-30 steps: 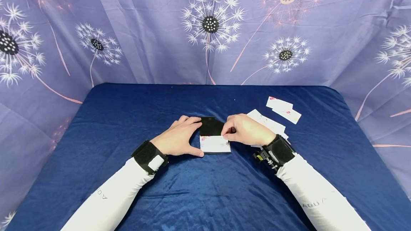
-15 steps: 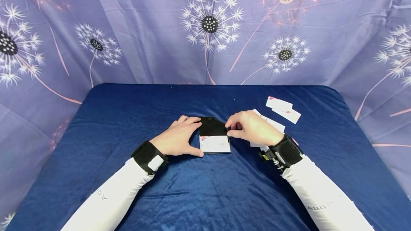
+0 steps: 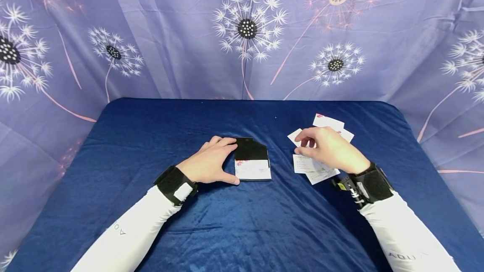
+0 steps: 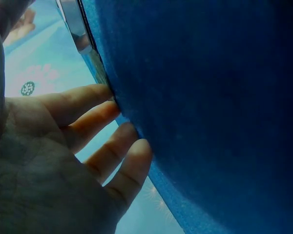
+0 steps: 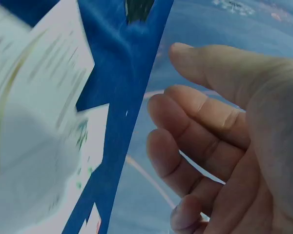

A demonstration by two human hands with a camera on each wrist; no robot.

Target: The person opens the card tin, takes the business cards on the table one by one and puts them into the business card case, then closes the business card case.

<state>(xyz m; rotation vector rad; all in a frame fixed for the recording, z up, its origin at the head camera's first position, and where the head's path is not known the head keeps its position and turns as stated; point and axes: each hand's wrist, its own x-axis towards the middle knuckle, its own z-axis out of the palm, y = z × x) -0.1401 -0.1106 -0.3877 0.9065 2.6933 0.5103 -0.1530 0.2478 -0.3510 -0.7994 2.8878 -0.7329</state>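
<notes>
Flat on the table lies a black card case, its front half covered by white business cards with a pink floral print. My left hand rests at the case's left side, fingertips by the back corner and thumb at the front corner. In the left wrist view, its spread fingers lie near the case's shiny edge. My right hand hovers over loose business cards to the right, fingers loosely bent and holding nothing. It hides part of that pile. The right wrist view shows a printed card beside the fingertips.
A blue cloth with wrinkles covers the table. Behind the right hand lie more floral cards, overlapping near the back right. A purple curtain with dandelion prints hangs along the table's back and sides.
My right hand has moved right, from the cards in the case to over the loose cards, its fingers parting from the case. The left hand and the case have stayed put.
</notes>
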